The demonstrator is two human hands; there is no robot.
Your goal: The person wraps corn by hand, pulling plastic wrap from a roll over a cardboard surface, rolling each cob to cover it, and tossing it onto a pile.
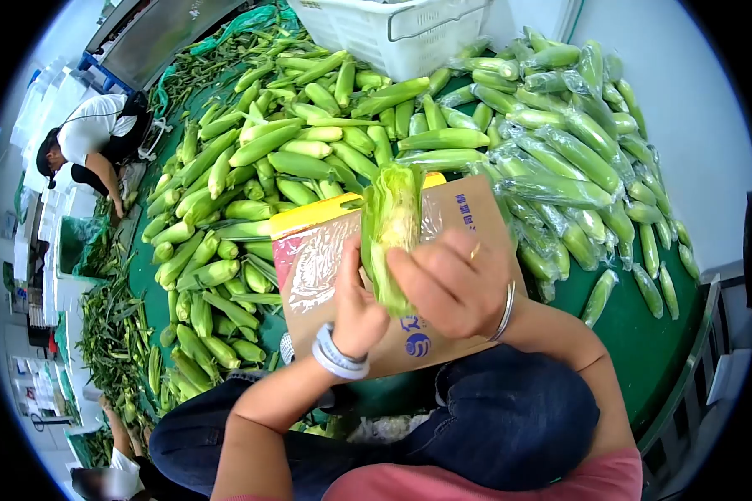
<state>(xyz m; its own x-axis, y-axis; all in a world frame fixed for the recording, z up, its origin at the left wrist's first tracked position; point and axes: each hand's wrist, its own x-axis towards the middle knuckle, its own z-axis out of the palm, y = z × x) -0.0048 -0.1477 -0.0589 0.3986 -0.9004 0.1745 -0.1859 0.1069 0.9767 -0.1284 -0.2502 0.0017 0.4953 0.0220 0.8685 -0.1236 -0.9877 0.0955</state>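
An ear of corn [390, 221] with its green husk partly opened stands nearly upright between my two hands, pale silk and kernels showing on its near side. My left hand [358, 301] is wrapped round its lower left part. Against its right side, my right hand [455, 280] is closed with the fingers bent on the husk; the fingertips are partly blurred. Beneath both hands lies a flat brown cardboard sheet [476, 213] with blue print and clear film, resting over my lap. A yellow strip [309, 215] runs along its far edge.
Husked-green corn ears [267, 142] are heaped at the left and centre. Plastic-wrapped ears [568, 159] pile up at the right. A white crate [409, 42] stands at the back. Loose husks [113, 334] litter the left, where a co-worker [100, 134] bends down; another person [113, 480] is lower left.
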